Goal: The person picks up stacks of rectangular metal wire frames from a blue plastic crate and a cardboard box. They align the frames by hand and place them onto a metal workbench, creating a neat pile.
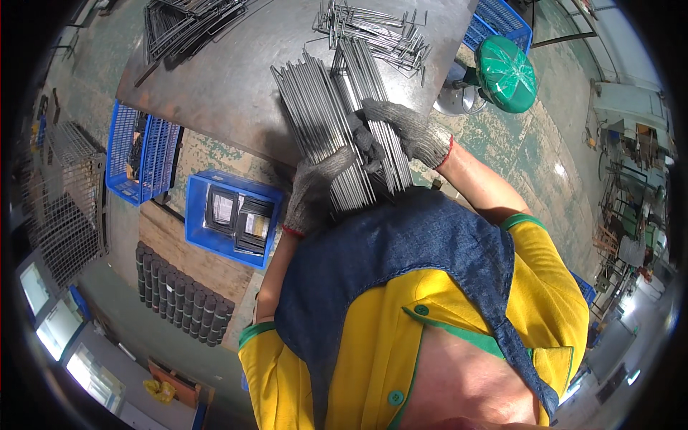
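Two bundles of bent steel wire pieces lie side by side at the table's near edge, close against my apron. My left hand, in a grey knitted glove, is closed around the near part of the left wire bundle. From the right, my gloved right hand grips the right wire bundle, its fingers reaching over the top toward the gap between the two. Dark glove fingers meet in that gap, and part of their grip is hidden. The near ends of the wires touch the denim apron.
On the metal table lie a loose wire pile behind the bundles and a darker wire stack at far left. Blue crates stand on the left. A green-covered stool is at right; dark rolls lie at lower left.
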Demonstrator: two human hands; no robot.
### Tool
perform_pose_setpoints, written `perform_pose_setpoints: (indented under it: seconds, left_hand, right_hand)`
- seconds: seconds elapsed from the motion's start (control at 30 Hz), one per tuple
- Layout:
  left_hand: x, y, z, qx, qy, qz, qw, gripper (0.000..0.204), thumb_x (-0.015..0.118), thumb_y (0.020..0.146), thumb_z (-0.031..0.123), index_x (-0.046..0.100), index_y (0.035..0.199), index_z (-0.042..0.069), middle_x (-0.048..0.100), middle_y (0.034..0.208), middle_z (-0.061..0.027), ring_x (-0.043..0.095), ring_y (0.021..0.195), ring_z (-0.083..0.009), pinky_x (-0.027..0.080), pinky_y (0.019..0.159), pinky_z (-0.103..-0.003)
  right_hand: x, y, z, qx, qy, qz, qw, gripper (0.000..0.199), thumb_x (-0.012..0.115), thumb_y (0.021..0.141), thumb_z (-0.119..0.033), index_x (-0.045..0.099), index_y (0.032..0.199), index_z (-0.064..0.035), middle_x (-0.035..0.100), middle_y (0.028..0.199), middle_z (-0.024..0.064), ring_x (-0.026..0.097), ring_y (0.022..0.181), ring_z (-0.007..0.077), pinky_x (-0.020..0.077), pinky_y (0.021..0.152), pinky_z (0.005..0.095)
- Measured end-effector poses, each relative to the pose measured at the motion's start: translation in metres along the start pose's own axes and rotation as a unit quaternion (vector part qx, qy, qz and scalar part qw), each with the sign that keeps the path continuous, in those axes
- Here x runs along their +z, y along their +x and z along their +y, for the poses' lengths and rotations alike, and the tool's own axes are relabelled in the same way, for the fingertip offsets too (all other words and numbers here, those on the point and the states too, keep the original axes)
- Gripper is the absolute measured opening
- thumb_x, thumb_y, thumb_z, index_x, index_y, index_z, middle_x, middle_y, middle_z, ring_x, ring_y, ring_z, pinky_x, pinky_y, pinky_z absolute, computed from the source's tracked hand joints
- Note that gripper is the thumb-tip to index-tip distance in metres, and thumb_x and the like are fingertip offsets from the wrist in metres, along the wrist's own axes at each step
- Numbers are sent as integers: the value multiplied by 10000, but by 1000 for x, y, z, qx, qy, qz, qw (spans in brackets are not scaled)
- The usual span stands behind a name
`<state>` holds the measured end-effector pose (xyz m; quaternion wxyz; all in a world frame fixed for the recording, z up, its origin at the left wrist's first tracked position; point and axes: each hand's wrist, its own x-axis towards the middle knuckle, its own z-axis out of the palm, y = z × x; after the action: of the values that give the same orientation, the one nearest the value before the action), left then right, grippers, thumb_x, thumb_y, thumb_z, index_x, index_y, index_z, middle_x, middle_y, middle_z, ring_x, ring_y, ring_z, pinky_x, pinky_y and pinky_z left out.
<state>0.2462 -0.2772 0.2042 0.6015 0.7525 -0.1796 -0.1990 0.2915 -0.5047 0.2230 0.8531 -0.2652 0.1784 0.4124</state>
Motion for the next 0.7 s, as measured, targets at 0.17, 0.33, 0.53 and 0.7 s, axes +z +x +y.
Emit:
perform_pose_setpoints:
  seconds: [0.17,0.33,0.53,0.7]
  left_hand:
    - [-12,1,22,117,172,-6,978,386,404,776,76,578,1118,29,576,1126,-154,531,1091,-264,400,956,-359]
    - [-15,-1,26,135,231,-17,963,375,418,792,88,569,1130,32,568,1140,-152,525,1098,-255,412,945,-351]
    - [-10,-7,10,33,53,-8,998,337,420,833,127,575,1113,23,561,1144,-169,521,1102,-268,417,937,-349]
    - [-14,-4,7,116,165,-6,979,332,407,841,149,594,1079,12,580,1113,-168,535,1083,-275,422,930,-348]
  right_hand:
    - [12,-2,-1,-22,-90,49,995,414,581,843,-246,522,1144,31,560,1127,139,493,1109,223,375,976,334]
    - [43,-21,7,-164,-249,82,951,455,571,850,-281,488,1182,19,551,1140,143,480,1132,240,392,965,371]
    - [9,-1,5,-7,96,-139,986,387,509,892,-269,498,1143,27,558,1068,149,556,965,216,488,795,334]
    - [33,-13,7,-91,-96,-2,991,385,473,905,-288,518,1089,48,610,740,163,624,621,232,551,596,366]
